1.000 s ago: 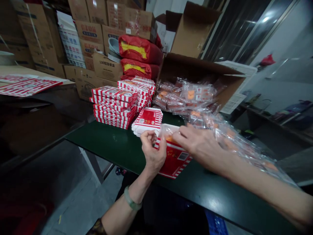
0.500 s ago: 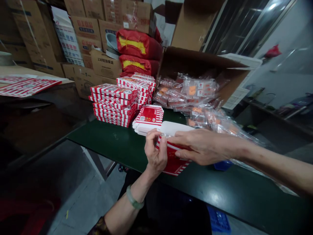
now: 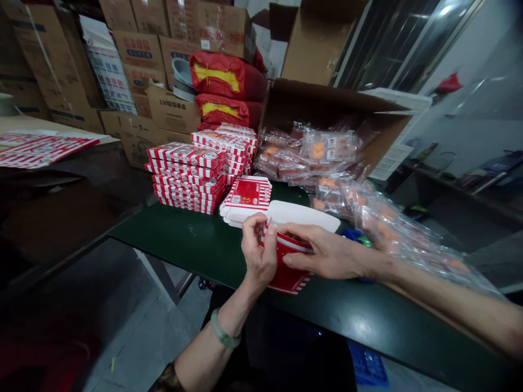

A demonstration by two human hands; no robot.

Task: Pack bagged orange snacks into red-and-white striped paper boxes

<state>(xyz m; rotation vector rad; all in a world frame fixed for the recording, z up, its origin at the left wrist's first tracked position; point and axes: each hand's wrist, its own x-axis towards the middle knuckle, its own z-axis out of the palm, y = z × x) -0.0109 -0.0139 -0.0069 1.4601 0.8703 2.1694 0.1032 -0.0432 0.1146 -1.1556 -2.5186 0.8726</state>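
Between my hands is a red-and-white striped cardboard box [image 3: 286, 272], tilted at the table's near edge with its white flap standing up behind. My left hand [image 3: 259, 253] pinches the box's left upper edge between thumb and fingers. At the box's opening, my right hand [image 3: 318, 250] has its fingers over the upper edge and its thumb against the red face. Its fingertips are partly hidden inside. Just beyond lies a stack of flat striped boxes [image 3: 247, 193]. Clear plastic packets with orange contents [image 3: 379, 218] are heaped to the right.
Filled-looking striped boxes [image 3: 186, 174] are piled on the green table [image 3: 175, 239] at the back left. A large open carton [image 3: 327, 103] holds more packets. A blue container [image 3: 355, 237] sits behind my right wrist. Brown cartons [image 3: 141, 54] and red bundles [image 3: 229, 76] stand behind.
My right hand has shifted slightly left along the box's opening, and more of the white flap shows. The blue container is less covered. My left hand keeps its pinch.
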